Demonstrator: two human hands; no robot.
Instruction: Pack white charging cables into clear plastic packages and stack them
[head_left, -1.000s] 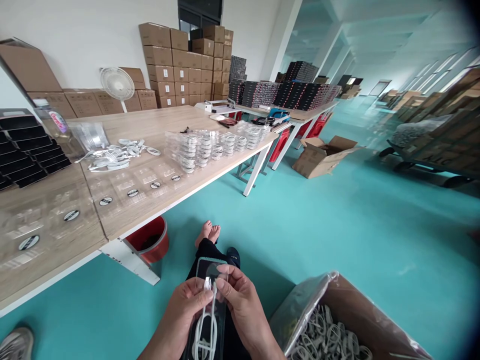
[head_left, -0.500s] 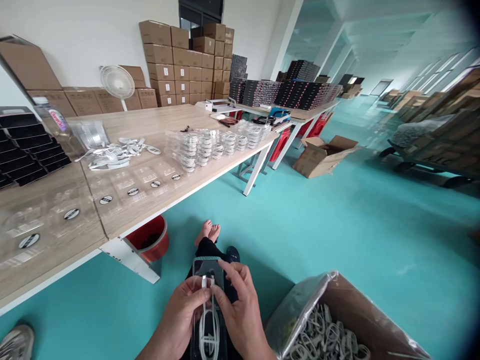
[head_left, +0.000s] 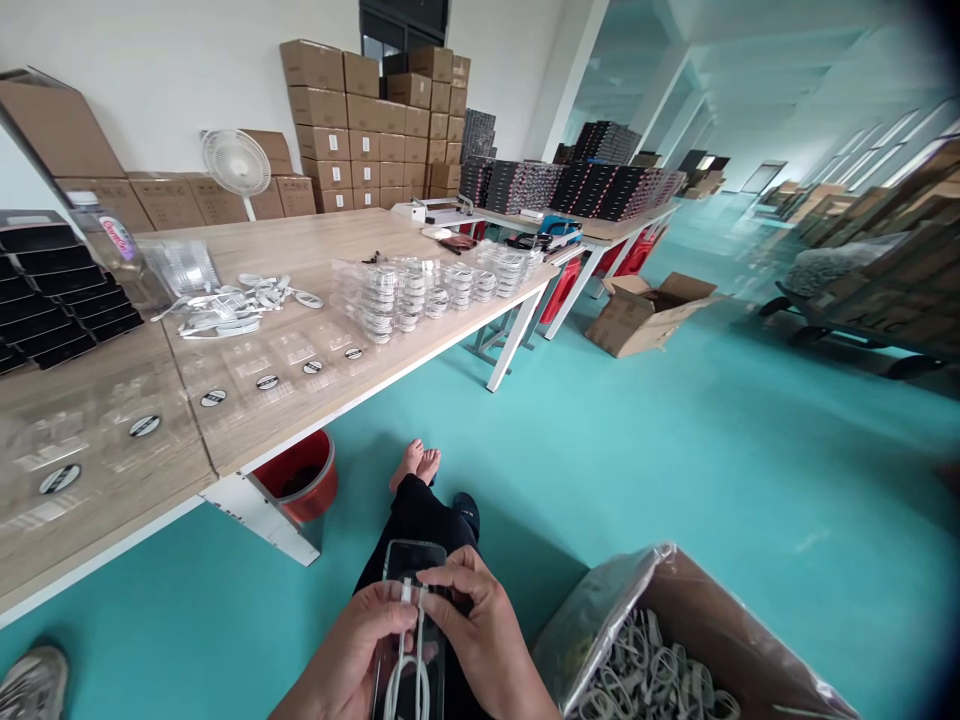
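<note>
A coiled white charging cable (head_left: 409, 682) hangs over a dark phone-like slab (head_left: 415, 552) in my lap. My left hand (head_left: 358, 632) is closed, its thumb and fingers pinching one connector end of the cable. Beside it my right hand (head_left: 484, 625) pinches the cable's other end, its forefinger bent over the tip. Both ends point away from me, side by side with a small gap. The fingers partly cover the slab and the connectors.
At right, a lined carton (head_left: 667, 560) holds many loose cables (head_left: 649, 665). On the table (head_left: 315, 235) lie clear plastic trays (head_left: 289, 345), white cables (head_left: 247, 305) and stacked cable packs (head_left: 409, 295). A red bucket (head_left: 319, 485) stands under it. An open box (head_left: 645, 310) sits on the floor.
Both hands have come slightly lower, nearer my body, with the cable. My right forefinger, stretched toward the slab's top edge before, is now bent at the cable's end. The slab's top sits lower.
</note>
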